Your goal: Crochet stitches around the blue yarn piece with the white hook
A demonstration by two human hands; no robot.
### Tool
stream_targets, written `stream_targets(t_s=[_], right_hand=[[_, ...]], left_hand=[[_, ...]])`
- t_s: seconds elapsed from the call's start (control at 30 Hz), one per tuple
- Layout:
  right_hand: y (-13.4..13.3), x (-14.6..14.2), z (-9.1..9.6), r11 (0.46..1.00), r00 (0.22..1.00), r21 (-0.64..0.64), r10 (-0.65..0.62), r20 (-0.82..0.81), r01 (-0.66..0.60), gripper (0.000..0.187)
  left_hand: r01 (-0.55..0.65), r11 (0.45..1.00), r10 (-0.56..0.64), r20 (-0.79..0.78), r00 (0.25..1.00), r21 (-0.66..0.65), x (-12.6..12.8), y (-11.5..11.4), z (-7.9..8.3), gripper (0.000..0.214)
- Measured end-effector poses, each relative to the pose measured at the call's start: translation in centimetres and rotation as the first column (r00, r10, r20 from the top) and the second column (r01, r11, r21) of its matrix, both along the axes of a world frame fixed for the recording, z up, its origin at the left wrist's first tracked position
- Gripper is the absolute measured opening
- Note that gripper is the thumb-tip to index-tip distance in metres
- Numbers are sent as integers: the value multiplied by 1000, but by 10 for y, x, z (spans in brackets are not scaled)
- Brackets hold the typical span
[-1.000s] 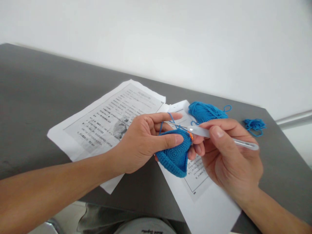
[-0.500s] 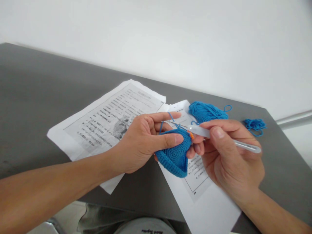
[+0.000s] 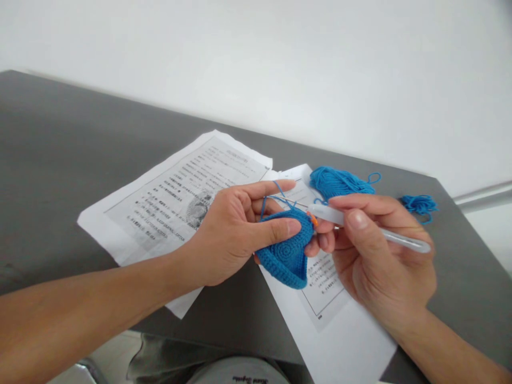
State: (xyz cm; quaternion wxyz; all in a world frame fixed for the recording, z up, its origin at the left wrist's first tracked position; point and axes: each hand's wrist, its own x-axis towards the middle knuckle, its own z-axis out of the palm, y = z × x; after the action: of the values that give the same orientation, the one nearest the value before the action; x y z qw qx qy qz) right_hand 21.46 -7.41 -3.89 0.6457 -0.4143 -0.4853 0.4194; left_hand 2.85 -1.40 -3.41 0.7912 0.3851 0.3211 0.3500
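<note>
My left hand (image 3: 236, 232) pinches a blue crocheted piece (image 3: 286, 253) with its thumb on the front, and its index finger stretches out with blue yarn looped over it. The piece is cupped, with round rows and a thick lower edge. An orange stitch marker (image 3: 312, 217) hangs at its upper right edge. In my right hand (image 3: 380, 256) a crochet hook (image 3: 328, 214) with a pale, translucent handle is held like a pen. Its thin metal shaft reaches left to the yarn above the piece's top edge. Exactly how the tip sits in the yarn is too small to tell.
A skein of blue yarn (image 3: 340, 181) lies behind my right hand, and a smaller blue yarn bundle (image 3: 419, 205) is farther right. Printed sheets (image 3: 136, 197) lie on the grey table (image 3: 60, 160) beneath my hands. A white wall rises behind the table.
The crochet hook has shifted very slightly to the right along with my right hand. My left hand keeps its hold, and the crocheted piece has barely tilted.
</note>
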Motion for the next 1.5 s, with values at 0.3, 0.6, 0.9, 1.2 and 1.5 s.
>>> stream_targets(t_s=[0.3, 0.6, 0.9, 1.2, 1.5], right_hand=[[-4, 20, 5, 996, 960, 92, -47, 275, 22, 10], [-5, 25, 9, 985, 920, 161, -120, 372, 64, 12], [-4, 24, 16, 977, 868, 208, -135, 477, 38, 20], [0, 22, 28, 945, 704, 320, -181, 687, -69, 29], [-8, 20, 24, 919, 579, 350, -188, 794, -183, 64]], left_hand=[[-57, 991, 70, -111, 991, 118, -4, 1, 6, 71], [-84, 988, 103, -147, 984, 132, -2, 2, 9, 78], [-91, 984, 115, -155, 981, 152, -2, 3, 7, 75], [-137, 933, 235, -275, 932, 332, -1, -2, 12, 73], [-78, 784, 403, -408, 819, 616, -2, -6, 5, 65]])
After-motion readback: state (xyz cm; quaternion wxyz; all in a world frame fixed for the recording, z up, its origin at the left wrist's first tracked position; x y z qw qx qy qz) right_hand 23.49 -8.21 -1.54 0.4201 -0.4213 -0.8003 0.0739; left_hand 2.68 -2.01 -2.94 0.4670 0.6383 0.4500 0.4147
